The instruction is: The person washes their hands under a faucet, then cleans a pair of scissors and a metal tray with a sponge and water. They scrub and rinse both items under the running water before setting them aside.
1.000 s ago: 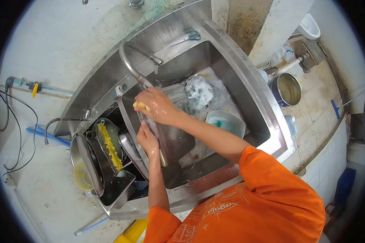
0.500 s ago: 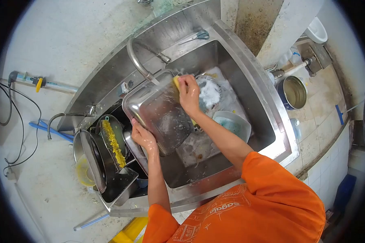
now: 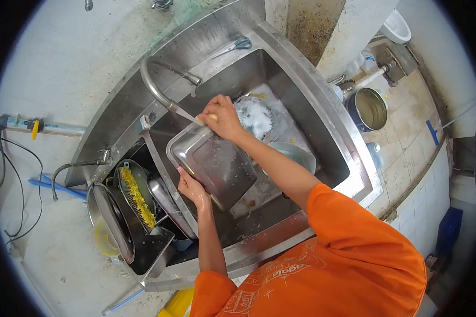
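Observation:
A wet rectangular metal pan [image 3: 211, 164] is tilted over the sink basin [image 3: 330, 153]. My left hand [image 3: 194, 189] is closed on its near left edge. At the pan's upper corner, my right hand [image 3: 225, 119] grips a yellow sponge [image 3: 202, 120], mostly covered by the fingers. Water runs from the curved faucet [image 3: 152, 79] towards this corner. White suds [image 3: 255, 117] lie deeper in the basin, beside a pale bowl [image 3: 293, 153] partly hidden by my right forearm.
The left basin holds stacked metal pans [image 3: 164, 193] and a yellow-bristled brush [image 3: 137, 198]. A second faucet [image 3: 76, 165] reaches over the left side. Scissors [image 3: 240, 44] rest on the back ledge. A large pot [image 3: 370, 109] stands on the floor at right.
My right hand and the sponge have moved left along the pan to its corner by the running water. The pan has shifted down relative to the faucet. The camera view has turned slightly.

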Action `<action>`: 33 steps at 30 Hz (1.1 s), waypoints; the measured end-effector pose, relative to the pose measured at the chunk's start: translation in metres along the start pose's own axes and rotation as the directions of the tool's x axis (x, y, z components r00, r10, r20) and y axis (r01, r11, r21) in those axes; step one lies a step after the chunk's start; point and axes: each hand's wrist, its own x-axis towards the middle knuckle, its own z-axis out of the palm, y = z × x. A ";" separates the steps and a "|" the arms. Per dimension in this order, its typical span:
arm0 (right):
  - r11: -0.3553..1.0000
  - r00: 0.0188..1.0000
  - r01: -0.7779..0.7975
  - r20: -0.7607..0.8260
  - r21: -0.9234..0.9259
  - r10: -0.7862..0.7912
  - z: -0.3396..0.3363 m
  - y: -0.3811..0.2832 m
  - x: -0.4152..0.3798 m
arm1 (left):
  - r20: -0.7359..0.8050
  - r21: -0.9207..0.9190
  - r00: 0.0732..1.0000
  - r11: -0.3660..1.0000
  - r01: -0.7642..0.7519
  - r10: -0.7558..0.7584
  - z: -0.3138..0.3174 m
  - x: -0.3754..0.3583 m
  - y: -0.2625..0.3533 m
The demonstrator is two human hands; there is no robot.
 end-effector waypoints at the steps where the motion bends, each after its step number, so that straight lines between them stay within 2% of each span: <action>1: 1.000 1.000 -0.007 0.000 0.000 0.007 0.001 0.003 0.000 | 0.002 0.005 1.000 1.000 0.004 -0.004 -0.001 0.001 -0.004; 3: 0.917 0.935 -0.321 -0.077 0.236 0.347 0.005 0.010 -0.003 | -0.033 -0.186 0.992 0.976 0.110 -0.118 0.001 -0.001 0.001; 4: 0.916 0.933 -0.325 -0.076 0.236 0.351 0.007 0.011 -0.011 | -0.034 -0.183 0.992 0.977 0.113 -0.121 0.001 0.001 0.003; 6: 0.952 0.962 -0.261 -0.035 0.161 0.270 0.007 0.013 -0.034 | -0.152 -0.347 0.959 0.922 0.173 -0.237 0.007 0.005 0.013; 7: 0.957 0.963 -0.260 -0.034 0.132 0.266 0.004 0.015 -0.045 | -0.150 -0.393 0.945 0.895 0.212 -0.290 0.008 0.003 0.023; 11: 0.963 0.966 -0.251 -0.035 0.100 0.256 -0.004 0.027 -0.085 | -0.165 -0.319 0.954 0.929 0.190 -0.252 -0.002 0.008 0.020; 13: 0.942 0.943 -0.332 -0.024 -0.053 0.331 -0.015 0.029 -0.102 | -0.183 -0.342 0.952 0.924 0.172 -0.245 0.000 0.009 0.024; 14: 0.943 0.945 -0.328 -0.021 -0.055 0.327 -0.022 0.033 -0.107 | -0.194 -0.369 0.950 0.916 0.159 -0.243 0.001 0.010 0.025; 16: 0.879 0.878 -0.476 0.022 -0.034 0.477 -0.034 0.041 -0.115 | -0.148 -0.380 0.962 0.911 0.160 -0.231 -0.004 0.025 0.014; 18: 0.898 0.900 -0.435 -0.021 -0.064 0.435 -0.043 0.048 -0.109 | -0.099 -0.415 0.964 0.891 0.185 -0.246 0.007 0.035 0.014; 20: 0.793 0.803 -0.559 -0.079 0.241 0.590 -0.057 0.054 -0.096 | -0.052 -0.484 0.966 0.852 0.199 -0.255 0.016 0.046 0.000; 21: 0.723 0.747 -0.617 -0.059 0.310 0.663 -0.068 0.056 -0.087 | 0.012 -0.557 0.967 0.801 0.218 -0.254 0.022 0.049 -0.005; 22: 0.731 0.751 -0.613 -0.064 0.300 0.657 -0.076 0.054 -0.081 | 0.075 -0.626 0.966 0.743 0.238 -0.247 0.030 0.052 -0.010; 23: 0.646 0.696 -0.647 -0.034 0.406 0.718 -0.087 0.046 -0.073 | 0.167 -0.698 0.961 0.662 0.273 -0.221 0.039 0.055 -0.017; 24: 0.549 0.638 -0.667 0.005 0.504 0.770 -0.097 0.039 -0.067 | 0.170 -0.705 0.960 0.652 0.277 -0.224 0.047 0.054 -0.018; 27: 0.618 0.699 -0.631 -0.003 0.469 0.716 -0.118 0.021 -0.055 | 0.328 -0.766 0.907 0.488 0.418 -0.263 0.070 0.050 -0.019; 33: 0.675 0.731 -0.576 -0.077 0.461 0.677 -0.142 0.002 -0.042 | 0.341 -0.741 0.882 0.484 0.465 -0.325 0.100 0.048 -0.044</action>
